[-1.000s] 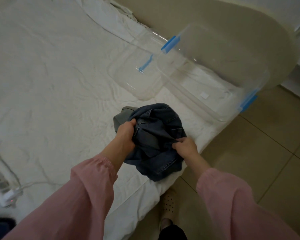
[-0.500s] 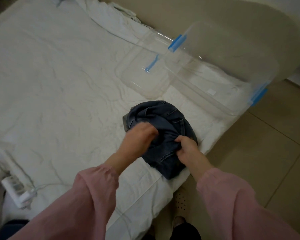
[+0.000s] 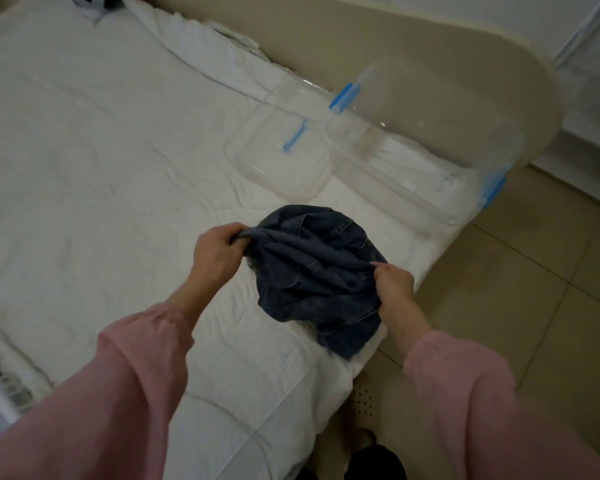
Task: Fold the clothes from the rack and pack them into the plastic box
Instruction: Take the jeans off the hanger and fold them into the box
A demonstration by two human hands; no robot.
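Note:
A crumpled dark blue denim garment (image 3: 316, 271) lies near the corner of the white bed (image 3: 101, 168). My left hand (image 3: 215, 251) grips its upper left edge, fingers curled round the cloth. My right hand (image 3: 394, 280) pinches the fabric at the right side. The cloth is stretched between both hands. Beyond the garment stands the clear plastic box (image 3: 430, 133) with blue latches, tilted against the beige footboard. Its clear lid (image 3: 278, 161) lies flat on the bed to the box's left.
The beige padded footboard (image 3: 413, 53) runs along the bed's far right side. Tiled floor (image 3: 534, 289) lies to the right. A white power strip (image 3: 0, 396) with a cable sits at the bed's lower left. A perforated slipper (image 3: 362, 400) shows below the bed corner.
My left hand has shifted left to the garment's upper edge and pulled it out; the right hand keeps its pinch. The denim is spread wider between the hands than before.

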